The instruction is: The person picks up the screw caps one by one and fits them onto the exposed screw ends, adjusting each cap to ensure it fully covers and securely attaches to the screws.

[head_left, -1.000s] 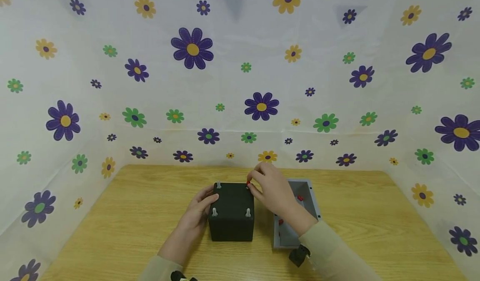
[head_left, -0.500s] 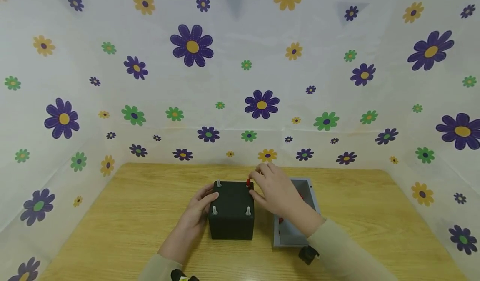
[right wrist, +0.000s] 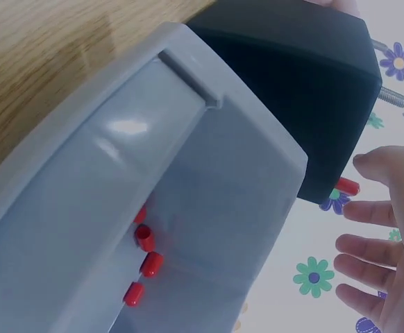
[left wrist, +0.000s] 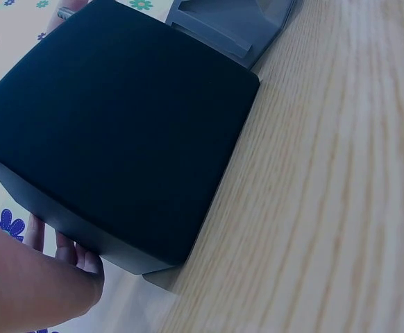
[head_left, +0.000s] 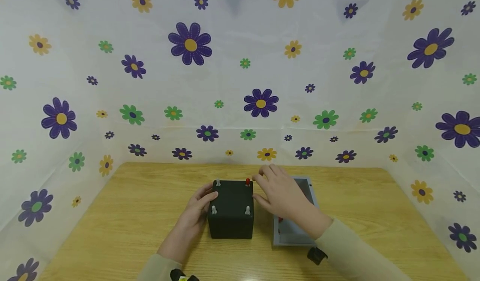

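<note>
matt black block (head_left: pixel 231 200), threaded metal studs (right wrist: pixel 392 96), glossy grey plastic bin (right wrist: pixel 209 173), wood-grain tabletop (head_left: pixel 112 231)

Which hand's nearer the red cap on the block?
Right. The right hand is just beside the red cap, not touching; the left hand holds the black block by its opposite side.

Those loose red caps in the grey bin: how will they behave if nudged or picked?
The red caps are probably apt to roll, being small and round-sided. Likely light, since one seems to show a hollow open end. Possibly a bit slippery too: their sides and the grey bin look smooth.
</note>
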`<state>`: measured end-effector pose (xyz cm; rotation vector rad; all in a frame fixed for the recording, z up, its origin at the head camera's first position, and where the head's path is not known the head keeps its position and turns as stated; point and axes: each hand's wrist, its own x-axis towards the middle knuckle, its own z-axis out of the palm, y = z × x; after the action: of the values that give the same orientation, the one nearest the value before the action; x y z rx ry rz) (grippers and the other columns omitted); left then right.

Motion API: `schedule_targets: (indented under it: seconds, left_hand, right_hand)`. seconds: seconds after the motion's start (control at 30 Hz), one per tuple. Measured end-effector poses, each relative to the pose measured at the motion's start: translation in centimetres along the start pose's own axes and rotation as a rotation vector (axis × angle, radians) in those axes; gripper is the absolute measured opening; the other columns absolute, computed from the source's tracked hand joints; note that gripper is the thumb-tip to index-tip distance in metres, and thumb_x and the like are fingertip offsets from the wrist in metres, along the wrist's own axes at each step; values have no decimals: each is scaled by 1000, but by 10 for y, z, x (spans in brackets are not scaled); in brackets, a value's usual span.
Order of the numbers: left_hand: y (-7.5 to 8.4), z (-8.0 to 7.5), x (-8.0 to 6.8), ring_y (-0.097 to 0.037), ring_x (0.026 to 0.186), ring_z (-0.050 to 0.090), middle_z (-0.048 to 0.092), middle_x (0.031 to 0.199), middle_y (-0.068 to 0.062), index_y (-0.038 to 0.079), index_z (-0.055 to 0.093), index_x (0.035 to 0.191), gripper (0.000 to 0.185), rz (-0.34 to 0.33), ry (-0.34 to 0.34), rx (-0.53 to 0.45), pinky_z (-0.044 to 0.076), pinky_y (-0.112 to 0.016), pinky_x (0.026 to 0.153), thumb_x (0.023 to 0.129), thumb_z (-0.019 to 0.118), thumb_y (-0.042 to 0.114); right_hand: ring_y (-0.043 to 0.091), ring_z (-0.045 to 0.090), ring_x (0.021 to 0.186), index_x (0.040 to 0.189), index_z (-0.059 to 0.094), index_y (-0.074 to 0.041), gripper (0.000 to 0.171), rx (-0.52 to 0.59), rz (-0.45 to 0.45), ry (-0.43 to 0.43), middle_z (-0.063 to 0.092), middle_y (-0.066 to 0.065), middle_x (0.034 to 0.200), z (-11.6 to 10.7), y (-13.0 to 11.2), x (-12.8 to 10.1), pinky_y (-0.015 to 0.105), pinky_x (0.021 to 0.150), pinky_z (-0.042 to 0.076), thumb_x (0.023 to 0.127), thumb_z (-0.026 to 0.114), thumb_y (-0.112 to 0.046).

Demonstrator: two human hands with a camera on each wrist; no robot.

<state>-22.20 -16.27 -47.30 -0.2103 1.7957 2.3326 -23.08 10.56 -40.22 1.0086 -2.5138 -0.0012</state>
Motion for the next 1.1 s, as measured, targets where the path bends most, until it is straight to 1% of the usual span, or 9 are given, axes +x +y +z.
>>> schedule_targets:
  seconds: [0.17,0.33,0.67,0.83,1.1]
  left_hand:
    - [0,0,0,-3,104,63,48,145,-8,2,37,161,63,0,-2,-15,54,-17,90,102,59,10]
    - [0,0,0,-3,105,63,49,144,-6,2,36,161,63,7,-13,-17,54,-17,91,103,59,10]
    - [-1,0,-2,-2,106,62,44,153,-13,1,34,162,66,0,-9,-10,53,-15,91,102,59,11]
    - [-1,1,-2,-1,106,62,41,157,-15,1,33,163,67,3,-13,-11,53,-15,91,102,59,11]
    - [0,0,-1,-1,106,62,45,151,-13,1,35,162,65,14,-6,-15,53,-15,91,102,59,10]
  right_hand:
    - [27,59,115,123,67,-14,39,-17,-19,-8,62,7,122,-2,1,-5,44,105,52,96,77,-40]
    - [27,59,114,122,66,-15,38,-59,-32,-19,62,7,122,-3,3,-11,44,102,54,96,77,-41]
    - [25,59,108,115,65,-16,34,-76,-50,-26,62,5,118,-2,4,-20,40,92,53,95,78,-40]
    - [25,59,107,113,64,-16,33,-97,-56,-22,62,5,116,0,6,-24,40,92,53,94,78,-40]
    - [25,60,106,113,64,-15,33,-124,-70,-19,61,5,115,-1,7,-29,41,92,55,95,77,-39]
